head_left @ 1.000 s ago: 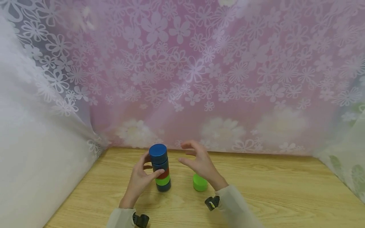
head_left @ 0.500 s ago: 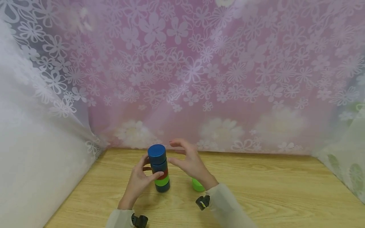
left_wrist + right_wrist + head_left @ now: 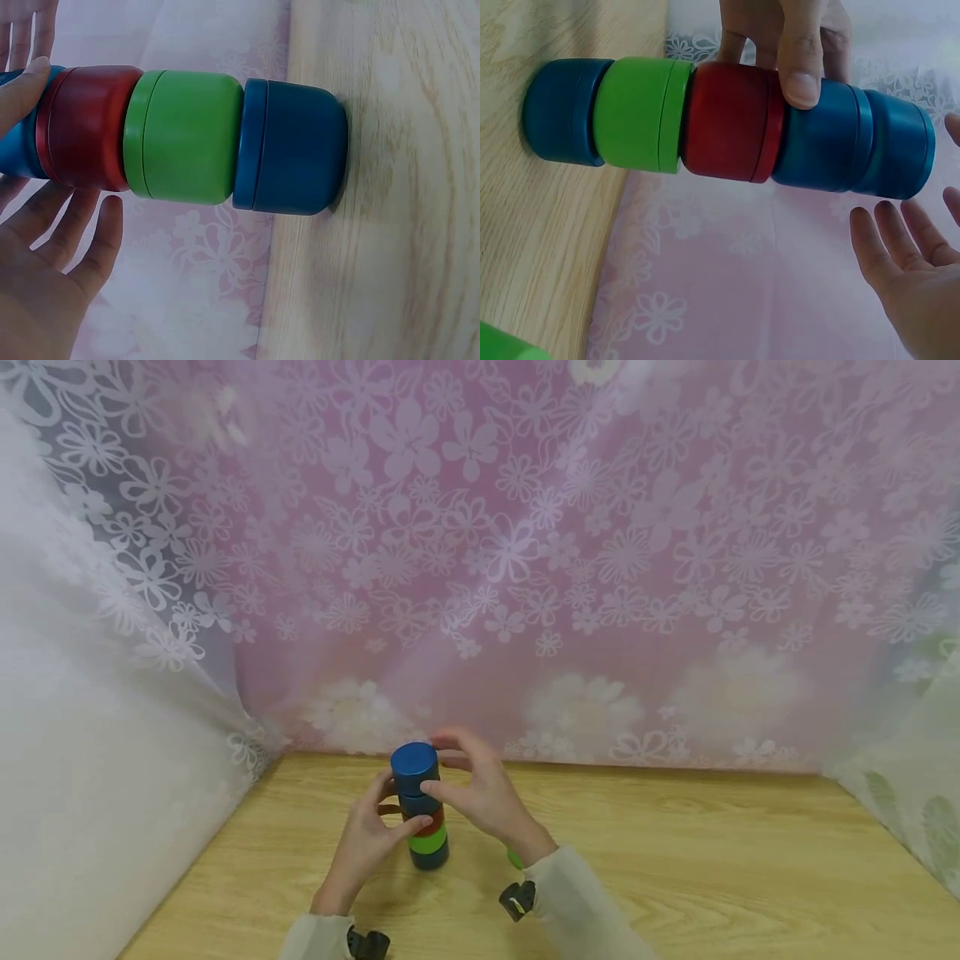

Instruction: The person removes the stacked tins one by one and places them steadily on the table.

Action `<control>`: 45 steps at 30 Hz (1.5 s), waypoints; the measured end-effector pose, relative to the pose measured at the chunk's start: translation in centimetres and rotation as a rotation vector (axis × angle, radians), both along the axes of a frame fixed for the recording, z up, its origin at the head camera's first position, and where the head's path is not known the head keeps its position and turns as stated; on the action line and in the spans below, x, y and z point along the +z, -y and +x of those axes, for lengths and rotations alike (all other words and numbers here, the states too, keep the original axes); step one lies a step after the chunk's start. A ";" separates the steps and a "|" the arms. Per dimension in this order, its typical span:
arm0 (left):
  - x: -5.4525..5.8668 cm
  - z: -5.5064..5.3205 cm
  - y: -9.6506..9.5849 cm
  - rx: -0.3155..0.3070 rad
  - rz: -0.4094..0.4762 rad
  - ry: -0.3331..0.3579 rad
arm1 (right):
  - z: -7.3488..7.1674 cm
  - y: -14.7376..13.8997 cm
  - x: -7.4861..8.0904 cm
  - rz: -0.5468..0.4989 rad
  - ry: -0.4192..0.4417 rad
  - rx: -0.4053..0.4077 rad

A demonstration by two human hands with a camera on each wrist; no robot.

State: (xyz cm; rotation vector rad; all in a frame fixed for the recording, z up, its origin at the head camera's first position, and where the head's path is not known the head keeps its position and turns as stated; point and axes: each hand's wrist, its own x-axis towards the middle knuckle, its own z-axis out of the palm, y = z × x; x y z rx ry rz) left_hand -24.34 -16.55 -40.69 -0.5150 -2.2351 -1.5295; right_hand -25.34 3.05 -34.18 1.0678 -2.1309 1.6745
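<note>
Several small round lidded tins stand in a column on the table. From the bottom they are a dark blue tin (image 3: 300,150), a green tin (image 3: 191,139), a red tin (image 3: 90,127), a blue tin (image 3: 821,142) and a top blue tin (image 3: 415,767). My left hand (image 3: 363,842) grips the upper part of the column, its thumb on the second blue tin near the red one. The top tin sits slightly off line. Around it my right hand (image 3: 482,793) is spread, fingers curved; the right wrist view shows fingertips very close to its side, thumb apart.
Another green tin (image 3: 515,858) stands on the wooden table (image 3: 675,852), mostly hidden behind the right wrist. A pink flowered cloth (image 3: 480,568) hangs along the table's back edge. Pale cloth (image 3: 97,760) hangs at the left.
My right hand has moved left from beside the column to the top blue tin, covering more of the loose green tin. The left hand keeps its grip and the column stays put.
</note>
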 end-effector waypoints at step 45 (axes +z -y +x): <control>0.0 -0.1 0.0 -0.004 -0.026 0.006 | -1.0 1.9 -1.2 0.033 -0.046 -0.021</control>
